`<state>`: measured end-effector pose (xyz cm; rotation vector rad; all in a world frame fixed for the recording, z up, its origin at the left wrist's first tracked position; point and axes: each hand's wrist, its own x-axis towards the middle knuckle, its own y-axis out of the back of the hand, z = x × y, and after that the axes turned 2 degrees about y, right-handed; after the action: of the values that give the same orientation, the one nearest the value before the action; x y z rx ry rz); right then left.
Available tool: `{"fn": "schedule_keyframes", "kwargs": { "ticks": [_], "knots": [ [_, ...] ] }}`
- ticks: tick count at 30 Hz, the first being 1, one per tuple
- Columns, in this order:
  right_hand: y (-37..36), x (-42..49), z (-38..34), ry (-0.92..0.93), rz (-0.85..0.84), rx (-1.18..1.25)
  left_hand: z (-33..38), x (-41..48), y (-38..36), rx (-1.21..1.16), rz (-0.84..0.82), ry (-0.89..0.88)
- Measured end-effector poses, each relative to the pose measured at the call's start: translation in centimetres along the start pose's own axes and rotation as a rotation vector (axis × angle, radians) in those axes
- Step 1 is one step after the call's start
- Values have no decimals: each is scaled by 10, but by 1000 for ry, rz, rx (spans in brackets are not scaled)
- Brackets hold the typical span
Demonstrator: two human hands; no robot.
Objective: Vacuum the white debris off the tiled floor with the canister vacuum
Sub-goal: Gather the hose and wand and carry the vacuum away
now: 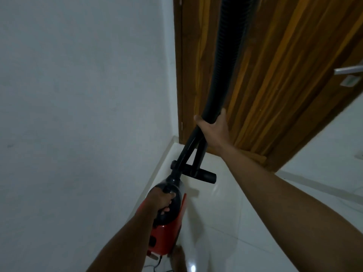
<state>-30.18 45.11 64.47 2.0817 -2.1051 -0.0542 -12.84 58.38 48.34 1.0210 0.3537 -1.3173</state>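
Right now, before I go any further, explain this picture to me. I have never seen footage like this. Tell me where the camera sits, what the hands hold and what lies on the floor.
There is no machine here, only a person. The single picture comes from a camera worn on the person's head, looking forward and down along both arms.

The left hand grips the dark handle of a red and black vacuum, close to the white wall. The right hand grips the black hose, which runs up out of the picture. Below that hand hangs the black nozzle; I cannot tell whether it touches the ground.

The glossy tiled floor is pale, and I can make out no white debris on it. Behind stands a wooden door.
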Motion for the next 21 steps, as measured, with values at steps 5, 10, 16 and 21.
{"fn": "schedule_keyframes", "kwargs": {
  "ticks": [5, 10, 16, 21],
  "knots": [
    [-31, 96, 17, -19, -34, 4, 60, 80, 31, 79, 0, -25],
    [-59, 196, 62, -51, -45, -4, 112, 177, 49, 125, -27, -2],
    [-102, 322, 183, -132, -55, 6, 137, 343, 32, 242, -20, 30],
    [-141, 400, 295, -180, -9, 4, 146, 465, 10, 309, -29, 83]
  ]
}}
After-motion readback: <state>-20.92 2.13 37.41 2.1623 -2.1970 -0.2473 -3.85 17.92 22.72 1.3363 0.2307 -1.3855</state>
